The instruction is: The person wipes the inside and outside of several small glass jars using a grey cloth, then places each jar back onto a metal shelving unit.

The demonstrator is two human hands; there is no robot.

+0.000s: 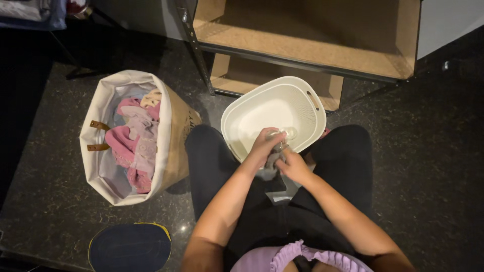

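Observation:
My left hand (263, 146) and my right hand (295, 166) meet over my lap and both grip a small grey piece of cloth (273, 163), bunched between them. The hands hover at the near rim of a white oval plastic basket (302, 95), which stands on the floor in front of my knees; its inside shows nothing but a pale bit of the cloth near my fingers. To my left stands a fabric laundry bag (174, 136) with brown handles, holding pink and lilac clothes (136, 146).
A wooden shelf unit (302, 48) on a metal frame stands right behind the basket. A dark round cushion with a yellow edge (130, 247) lies at the lower left. The floor is dark speckled stone (433, 166).

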